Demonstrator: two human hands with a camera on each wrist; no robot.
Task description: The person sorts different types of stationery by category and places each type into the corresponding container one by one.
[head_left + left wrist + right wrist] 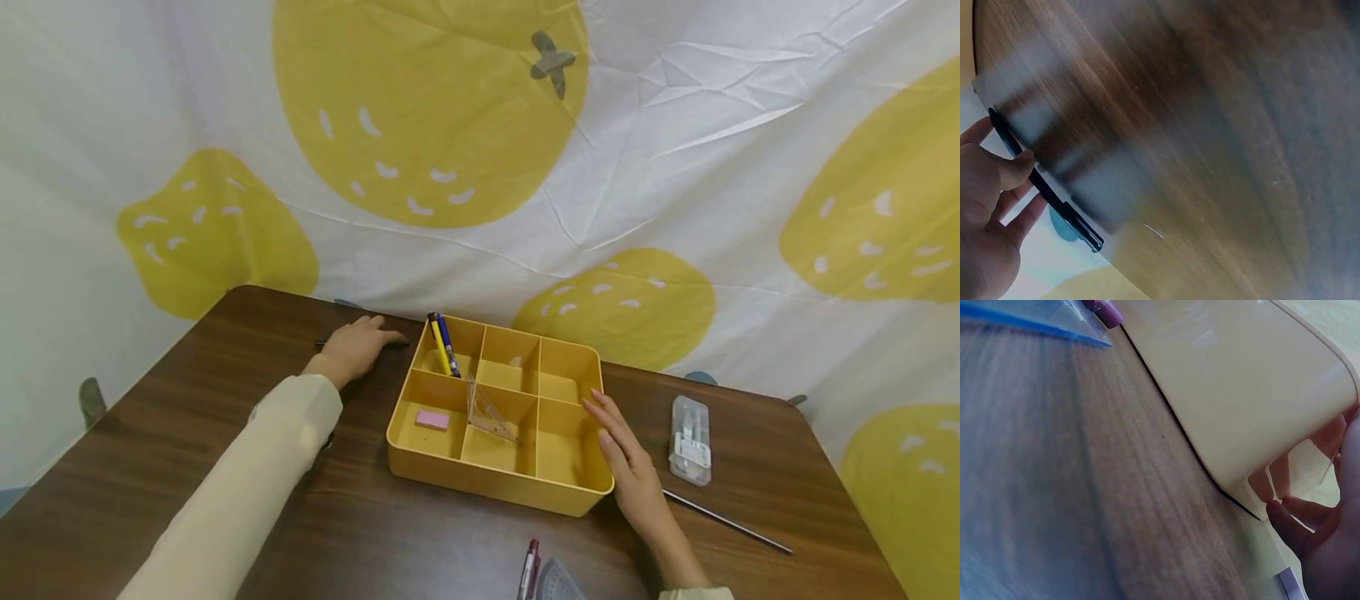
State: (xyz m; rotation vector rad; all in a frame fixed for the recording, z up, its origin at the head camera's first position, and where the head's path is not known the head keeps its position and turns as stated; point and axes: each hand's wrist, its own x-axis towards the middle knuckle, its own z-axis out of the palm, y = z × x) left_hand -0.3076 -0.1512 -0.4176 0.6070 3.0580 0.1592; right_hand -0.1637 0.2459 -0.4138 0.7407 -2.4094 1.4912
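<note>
Left of the yellow divided box (495,485), my left hand (356,346) pinches a black pen (1049,192) between thumb and fingers, close to the table's far edge. My right hand (633,475) touches the box's right side with its fingers mostly straight. Inside the box, a yellow-barrelled pen (440,348) and a blue pen (447,342) lean in the back left compartment. A pink eraser (432,419) lies in the front left one. The clear set square (492,431) stands tilted in the front middle compartment.
A clear plastic case (690,442) and a thin metallic rod (727,521) lie right of the box. At the near edge of view are a dark red pen (528,571) and a clear protractor (557,583). A lemon-patterned cloth (450,258) hangs behind the table.
</note>
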